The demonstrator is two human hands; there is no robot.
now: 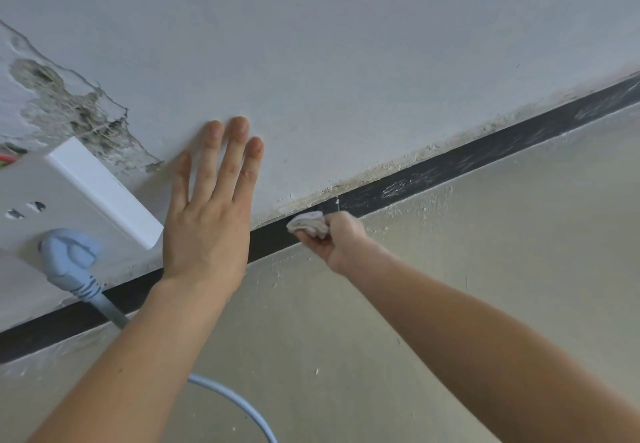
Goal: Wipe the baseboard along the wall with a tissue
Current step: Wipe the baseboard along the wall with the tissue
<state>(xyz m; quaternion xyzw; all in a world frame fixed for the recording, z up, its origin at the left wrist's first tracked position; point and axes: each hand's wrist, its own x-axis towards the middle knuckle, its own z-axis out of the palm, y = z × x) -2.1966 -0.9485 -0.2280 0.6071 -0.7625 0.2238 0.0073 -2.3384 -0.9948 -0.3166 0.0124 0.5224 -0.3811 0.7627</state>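
A black baseboard [450, 162] runs diagonally from lower left to upper right between the white wall [346, 44] and the beige floor [485, 252]. It looks dusty and streaked to the right, darker to the left. My right hand [334, 238] is shut on a crumpled white tissue [308, 222] and presses it against the baseboard near the middle. My left hand [211, 207] lies flat on the wall above the baseboard, fingers spread, holding nothing.
A white wall socket [69, 193] at the left carries a light-blue plug [69, 252] whose cable [239, 404] trails across the floor. Broken plaster [69, 103] shows above the socket. White crumbs lie along the floor edge.
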